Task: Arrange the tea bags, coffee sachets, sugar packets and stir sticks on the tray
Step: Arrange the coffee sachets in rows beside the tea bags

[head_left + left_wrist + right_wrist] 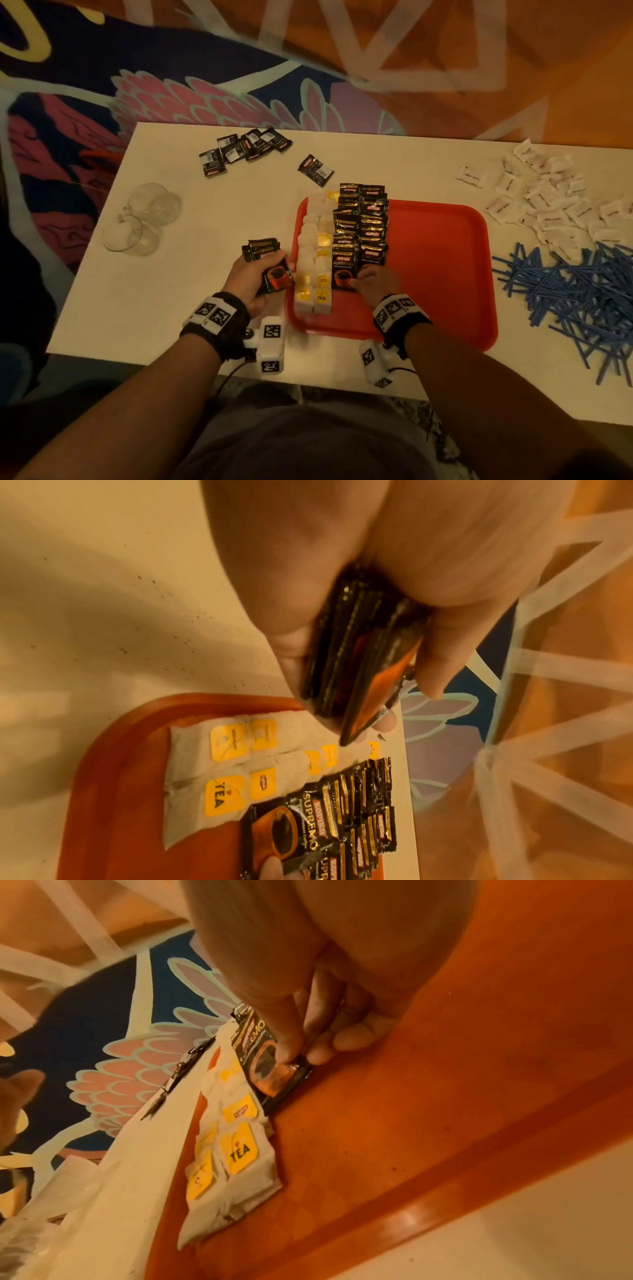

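A red tray lies on the white table. Along its left side run two columns of tea bags and, right of them, two overlapping columns of black coffee sachets. My left hand hovers just left of the tray and grips a stack of coffee sachets. My right hand is over the tray's near part; thumb and fingers pinch the nearest coffee sachet of the row, which lies against the tea bags. White sugar packets and blue stir sticks lie in heaps right of the tray.
More loose coffee sachets lie at the table's back left, with a single one nearer the tray. Clear glasses stand at the left edge. The tray's right half is bare red.
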A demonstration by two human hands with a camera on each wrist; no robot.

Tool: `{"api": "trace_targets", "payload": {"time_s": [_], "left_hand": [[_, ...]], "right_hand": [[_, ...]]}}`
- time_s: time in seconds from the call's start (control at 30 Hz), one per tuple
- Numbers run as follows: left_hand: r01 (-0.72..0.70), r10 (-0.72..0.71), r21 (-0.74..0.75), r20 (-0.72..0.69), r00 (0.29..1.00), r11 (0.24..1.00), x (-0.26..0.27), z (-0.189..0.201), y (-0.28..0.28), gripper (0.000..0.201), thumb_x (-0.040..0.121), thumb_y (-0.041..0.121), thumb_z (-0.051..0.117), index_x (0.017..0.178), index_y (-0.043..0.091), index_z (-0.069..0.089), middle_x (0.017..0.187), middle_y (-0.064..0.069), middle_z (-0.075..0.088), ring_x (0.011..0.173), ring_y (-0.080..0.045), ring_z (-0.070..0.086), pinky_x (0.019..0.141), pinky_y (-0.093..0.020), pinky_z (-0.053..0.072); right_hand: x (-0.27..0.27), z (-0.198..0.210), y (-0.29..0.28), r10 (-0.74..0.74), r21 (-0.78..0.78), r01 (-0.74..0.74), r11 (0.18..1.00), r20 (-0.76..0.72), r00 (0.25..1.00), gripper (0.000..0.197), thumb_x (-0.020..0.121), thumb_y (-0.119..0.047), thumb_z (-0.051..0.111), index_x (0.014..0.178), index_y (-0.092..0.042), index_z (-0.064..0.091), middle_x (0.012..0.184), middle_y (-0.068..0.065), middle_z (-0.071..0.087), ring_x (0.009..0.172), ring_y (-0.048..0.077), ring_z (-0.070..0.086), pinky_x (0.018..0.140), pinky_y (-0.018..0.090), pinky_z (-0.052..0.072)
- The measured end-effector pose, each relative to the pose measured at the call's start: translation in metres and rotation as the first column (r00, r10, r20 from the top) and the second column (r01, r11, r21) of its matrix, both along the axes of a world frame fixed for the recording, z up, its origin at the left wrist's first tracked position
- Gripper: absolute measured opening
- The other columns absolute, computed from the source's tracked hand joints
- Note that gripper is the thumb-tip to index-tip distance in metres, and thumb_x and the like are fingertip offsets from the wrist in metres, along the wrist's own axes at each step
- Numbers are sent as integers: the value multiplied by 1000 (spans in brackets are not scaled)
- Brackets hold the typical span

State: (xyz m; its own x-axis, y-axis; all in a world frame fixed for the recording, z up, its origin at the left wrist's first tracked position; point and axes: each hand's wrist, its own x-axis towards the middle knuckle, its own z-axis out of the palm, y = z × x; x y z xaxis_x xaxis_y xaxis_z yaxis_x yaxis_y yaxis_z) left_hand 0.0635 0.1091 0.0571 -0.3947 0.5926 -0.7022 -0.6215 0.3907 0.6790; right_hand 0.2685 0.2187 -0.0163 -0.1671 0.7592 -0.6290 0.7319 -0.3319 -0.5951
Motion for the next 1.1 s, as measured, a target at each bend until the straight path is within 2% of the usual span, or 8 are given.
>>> {"api": "trace_targets", "payload": {"time_s": [0.27, 0.47, 0.6, 0.67, 0.73, 0.87, 1.0, 1.1], "left_hand": [[-51, 51, -13, 34, 998, 999, -9, -4, -14, 19, 92, 10, 65, 111, 7, 62, 88, -9, 69, 77, -20, 70, 60, -31, 58], [-59, 60, -12, 68, 996, 998, -6, -5, -13, 33, 92, 15, 65, 123, 6, 59, 92, -9, 70, 75, -19, 71, 58, -31, 57], [-46, 46, -2, 149, 988, 999, -3, -3, -9, 20, 96, 15, 53, 110, 2, 62, 85, -10, 70, 67, -19, 72, 55, -29, 58], [-37, 36, 2, 170, 985, 999, -1, -2, -6, 19, 96, 13, 48, 105, 3, 62, 84, -11, 71, 71, -21, 71, 63, -31, 59], [-8, 9, -9, 109, 994, 1000, 1, -2, -2, 20, 95, 9, 51, 111, 6, 63, 90, -11, 73, 80, -24, 71, 71, -36, 58], [93, -94, -12, -40, 995, 996, 8, -1, 8, 24, 92, 3, 63, 115, 11, 67, 99, -12, 76, 86, -25, 73, 71, -36, 57], [146, -143, 25, -91, 986, 989, 19, 1, 21, 29, 86, -2, 70, 113, 11, 69, 104, -13, 75, 95, -28, 73, 79, -40, 58], [219, -209, 43, -163, 964, 975, 30, 5, 31, 26, 85, -1, 72, 107, 13, 71, 101, -11, 76, 96, -28, 73, 83, -41, 57]], "right_hand": [[-4, -11, 0, -5, 22, 3, 1000, 77, 997, 17, 81, -29, 78, 90, -20, 67, 99, -7, 60, 97, 12, 56, 84, 27, 49], [-3, -10, -2, -38, 13, 37, 999, 77, 996, 20, 80, -31, 78, 93, -21, 67, 89, -12, 58, 93, 10, 56, 76, 24, 43], [1, -7, -1, -8, 39, 4, 999, 95, 995, 20, 81, -34, 76, 93, -24, 65, 85, -15, 55, 93, 9, 54, 80, 24, 43], [4, -3, -1, 20, 52, -27, 998, 122, 992, 19, 82, -37, 74, 95, -26, 64, 92, -13, 56, 91, 8, 52, 83, 25, 45], [7, 1, -1, 7, 69, -14, 998, 105, 994, 21, 82, -37, 73, 99, -26, 65, 93, -12, 59, 92, 8, 55, 86, 28, 49], [10, 19, -2, -3, 103, 3, 995, 2, 1000, 16, 85, -40, 70, 92, -27, 65, 86, -16, 62, 79, -1, 55, 63, 17, 42], [1, 50, -4, 25, -6, -29, 1000, -320, 947, 19, 91, -41, 65, 87, -22, 64, 90, -1, 71, 84, 14, 67, 73, 28, 54], [-8, 73, -6, 17, -127, -91, 988, -493, 870, 9, 88, -25, 71, 91, -18, 67, 91, 0, 71, 82, 12, 67, 70, 26, 55]]}}
